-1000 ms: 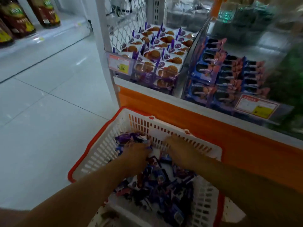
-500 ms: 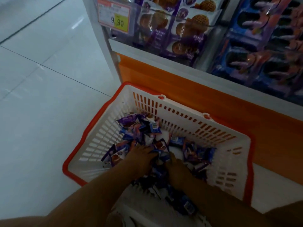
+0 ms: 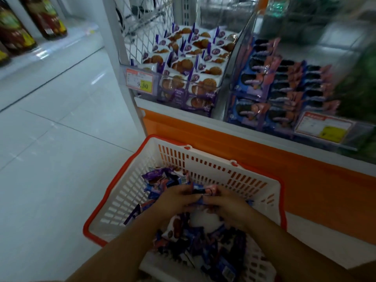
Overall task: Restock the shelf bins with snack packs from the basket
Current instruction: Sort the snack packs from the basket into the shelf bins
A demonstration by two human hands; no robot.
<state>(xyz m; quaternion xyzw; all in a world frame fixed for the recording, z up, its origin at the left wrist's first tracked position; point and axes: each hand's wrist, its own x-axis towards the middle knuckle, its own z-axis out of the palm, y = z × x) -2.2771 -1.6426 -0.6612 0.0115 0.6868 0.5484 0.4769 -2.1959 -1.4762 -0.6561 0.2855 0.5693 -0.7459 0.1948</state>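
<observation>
**White basket on the floor: gathering a handful for the shelf bins**

White slotted plastic basket with an orange rim (image 3: 130,192) sits on the pale tiled floor (image 3: 50,159), its far wall against the shelf's orange base panel (image 3: 254,153). The left hand (image 3: 175,201) and right hand (image 3: 231,207) meet over the basket's middle. Their fingers curl round a small bundle of blue-and-pink snack packs (image 3: 201,190). More loose purple and blue packs (image 3: 199,241) lie heaped from the far left corner down to the near wall.

The step looks like collecting one handful. To do it well, turn the wrappers to face one way and grip evenly, since the film is likely slippery. The bundle seems to match the blue bin, though blur leaves that unsure. It then has to rise clear of the basket's far wall.

At the far left, dark bottles with yellow-green labels (image 3: 18,31) stand on a low shelf. Next comes the clear bin of purple-and-white waffle packs (image 3: 183,66) with its orange price tag (image 3: 139,80). Right of it is the clear bin of blue packs (image 3: 284,88). Both bins look fairly full, and their clear front walls must be cleared from above.
</observation>
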